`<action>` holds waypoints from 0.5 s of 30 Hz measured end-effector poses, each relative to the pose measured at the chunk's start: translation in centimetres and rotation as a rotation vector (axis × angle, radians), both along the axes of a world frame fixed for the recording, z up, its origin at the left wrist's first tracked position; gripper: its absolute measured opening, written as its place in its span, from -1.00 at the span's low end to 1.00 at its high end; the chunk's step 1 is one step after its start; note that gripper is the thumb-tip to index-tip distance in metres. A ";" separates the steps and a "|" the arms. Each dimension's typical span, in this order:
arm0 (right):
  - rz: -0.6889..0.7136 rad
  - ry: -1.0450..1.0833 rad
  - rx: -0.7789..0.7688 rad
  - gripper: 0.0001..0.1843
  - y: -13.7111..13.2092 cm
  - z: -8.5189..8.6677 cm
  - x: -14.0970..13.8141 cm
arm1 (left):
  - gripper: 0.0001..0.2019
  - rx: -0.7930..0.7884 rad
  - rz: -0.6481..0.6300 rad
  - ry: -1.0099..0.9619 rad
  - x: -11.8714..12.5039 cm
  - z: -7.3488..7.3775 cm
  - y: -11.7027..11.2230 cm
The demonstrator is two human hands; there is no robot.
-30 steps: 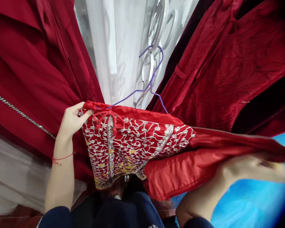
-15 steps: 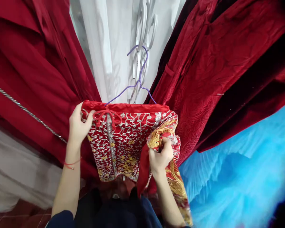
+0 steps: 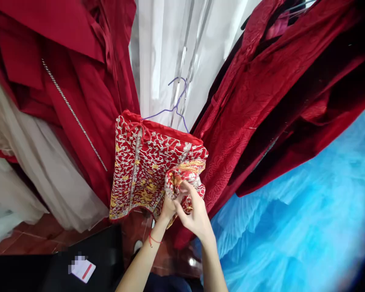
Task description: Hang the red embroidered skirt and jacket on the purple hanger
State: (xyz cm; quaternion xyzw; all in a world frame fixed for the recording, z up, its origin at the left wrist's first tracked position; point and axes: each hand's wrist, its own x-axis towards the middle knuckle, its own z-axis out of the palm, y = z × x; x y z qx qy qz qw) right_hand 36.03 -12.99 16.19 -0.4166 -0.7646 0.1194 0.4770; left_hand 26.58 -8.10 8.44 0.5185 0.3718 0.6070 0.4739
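Observation:
A red skirt (image 3: 152,162) with silver and gold embroidery hangs tilted from a purple wire hanger (image 3: 176,108). Its red waistband carries a small tied bow near the left end. At its lower right, part of the embroidered cloth is bunched into a rounded fold. My right hand (image 3: 196,213) grips this fold, forefinger and thumb curved against it. Just left of it and partly behind it, my left hand (image 3: 169,207), with a red string bracelet on the wrist, holds the same bunch from below. Most of the left fingers are hidden by the cloth and my right hand.
Dark red garments (image 3: 88,85) hang on the left, one with a glittering strip. Patterned red garments (image 3: 246,105) hang on the right, above blue ruffled tulle (image 3: 280,219). White fabric (image 3: 153,52) is behind. A white and red card (image 3: 84,268) lies on a black surface at lower left.
My left hand has left the waistband's left end and come down beside my right hand at the bunched cloth. The skirt now tilts down to the right, and the view has shifted.

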 end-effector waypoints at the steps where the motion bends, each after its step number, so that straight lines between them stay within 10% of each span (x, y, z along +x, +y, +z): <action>1: 0.010 0.021 0.001 -0.54 -1.0 -0.3 1.4 | -0.42 -0.037 0.036 -0.028 0.3 -0.3 -1.0; 7: -0.189 0.144 -0.006 -0.58 -4.2 -4.5 7.1 | -0.38 -0.333 0.215 -0.287 -0.8 0.9 -8.3; 15: -0.317 -0.073 -0.119 0.02 -2.7 -11.0 3.6 | -0.54 -0.534 0.272 -0.597 -7.7 4.7 -17.5</action>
